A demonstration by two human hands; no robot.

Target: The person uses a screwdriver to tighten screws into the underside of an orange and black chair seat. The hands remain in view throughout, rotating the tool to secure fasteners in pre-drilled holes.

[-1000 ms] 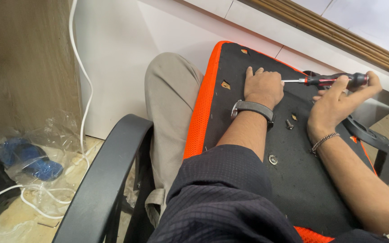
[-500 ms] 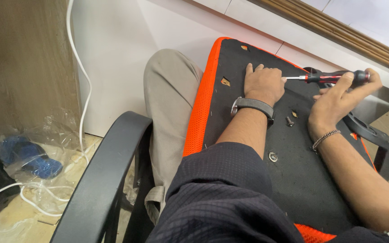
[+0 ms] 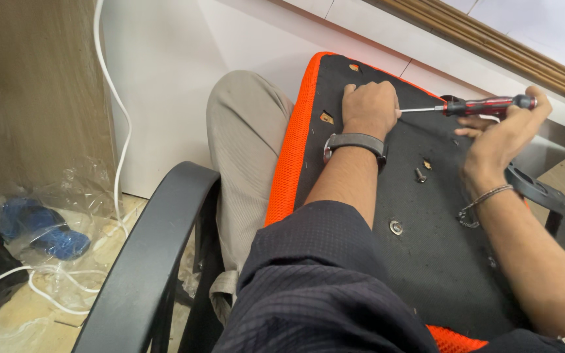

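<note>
screwdriver is seen upper right of frame, lying near-horizontal, its handle clamped in the right hand, tip meeting the left hand upper centre. left hand is fisted on the black seat base; whether a screw is pinched inside cannot be told. for a clean drive the tip should be kept seated and in line with the screw, steadied by the left fingers. a loose screw and washer lie mid-frame on the base.

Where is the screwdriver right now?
In the head view, the screwdriver is at the upper right, held in the right hand, its tip beside the left hand on the black chair seat.
</note>
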